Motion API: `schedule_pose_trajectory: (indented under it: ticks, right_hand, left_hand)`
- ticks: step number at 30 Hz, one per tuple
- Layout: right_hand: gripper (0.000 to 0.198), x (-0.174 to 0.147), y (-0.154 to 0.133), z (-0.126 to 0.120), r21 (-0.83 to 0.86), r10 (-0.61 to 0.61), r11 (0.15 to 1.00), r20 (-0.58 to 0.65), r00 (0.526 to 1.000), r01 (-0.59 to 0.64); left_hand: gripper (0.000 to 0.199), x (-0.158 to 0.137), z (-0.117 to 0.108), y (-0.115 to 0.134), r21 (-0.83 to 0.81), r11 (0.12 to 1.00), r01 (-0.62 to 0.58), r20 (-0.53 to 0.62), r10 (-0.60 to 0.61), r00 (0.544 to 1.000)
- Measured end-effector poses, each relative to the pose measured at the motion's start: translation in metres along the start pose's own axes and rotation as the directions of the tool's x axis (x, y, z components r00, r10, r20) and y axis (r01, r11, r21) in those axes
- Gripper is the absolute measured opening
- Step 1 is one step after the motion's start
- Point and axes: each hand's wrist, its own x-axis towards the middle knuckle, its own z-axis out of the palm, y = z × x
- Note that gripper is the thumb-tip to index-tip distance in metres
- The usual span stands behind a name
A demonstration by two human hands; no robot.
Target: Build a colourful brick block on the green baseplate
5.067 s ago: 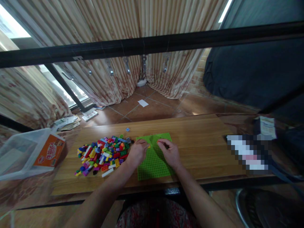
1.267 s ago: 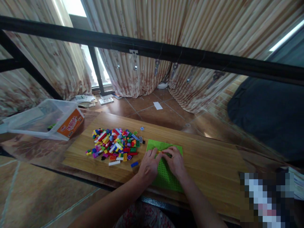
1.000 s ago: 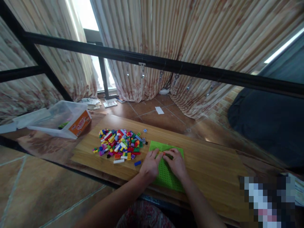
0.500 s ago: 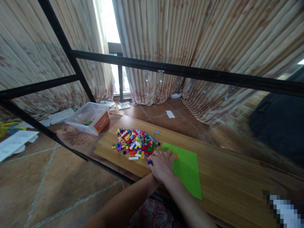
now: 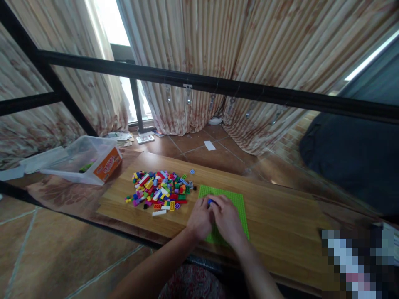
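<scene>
A small blue toy brick [image 5: 211, 202] shows between my hands, over the upper left part of a green studded baseplate [image 5: 237, 203]. My right hand [image 5: 227, 218] is closed on it with bent fingers. My left hand [image 5: 200, 218] rests against the right one at the baseplate's left side. Its fingers are curled, and what they hold, if anything, is hidden. Both hands cover much of the plate's left half. Left of them a heap of mixed coloured toy bricks [image 5: 162, 189] lies on the wooden board [image 5: 280, 224].
A clear plastic box [image 5: 90, 162] with an orange label stands beyond the board's left end, a few green pieces in it. A black metal bar [image 5: 162, 74] crosses in front of the curtains [image 5: 193, 50]. A white paper [image 5: 210, 145] lies on the tiled floor.
My hands were crossed at the baseplate's left edge and are now side by side over it. The blue brick has moved onto the plate area. Orange pieces seen there earlier are now hidden. The view has shifted.
</scene>
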Motion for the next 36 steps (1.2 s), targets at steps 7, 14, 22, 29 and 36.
schedule_pose_trajectory:
  ticks: [7, 14, 22, 29, 36]
  right_hand:
    - [0.025, 0.002, 0.073, -0.024, -0.032, 0.111, 0.994, 0.06, 0.992, -0.109]
    - [0.017, 0.011, 0.078, -0.02, 0.022, 0.115, 0.993, 0.074, 0.991, -0.117]
    - [0.023, -0.001, 0.084, -0.014, 0.065, 0.131, 0.99, -0.042, 0.99, -0.128]
    - [0.012, 0.001, 0.083, -0.014, 0.082, 0.12, 0.99, -0.021, 0.993, -0.118]
    - [0.011, 0.001, 0.084, -0.013, 0.106, 0.117, 0.988, -0.03, 0.993, -0.113]
  left_hand:
    - [0.043, 0.001, -0.002, -0.003, -0.029, 0.999, 0.027, 0.004, -0.027, 1.0]
    - [0.05, 0.0, -0.001, -0.005, -0.135, 0.99, 0.052, -0.034, -0.057, 0.998]
    - [0.048, 0.0, -0.001, -0.005, -0.139, 0.988, 0.063, -0.036, -0.068, 0.997]
    - [0.05, 0.001, 0.0, -0.006, -0.135, 0.99, 0.047, -0.031, -0.052, 0.998]
    - [0.06, 0.002, -0.004, -0.004, 0.013, 1.0, 0.002, 0.077, -0.003, 0.997]
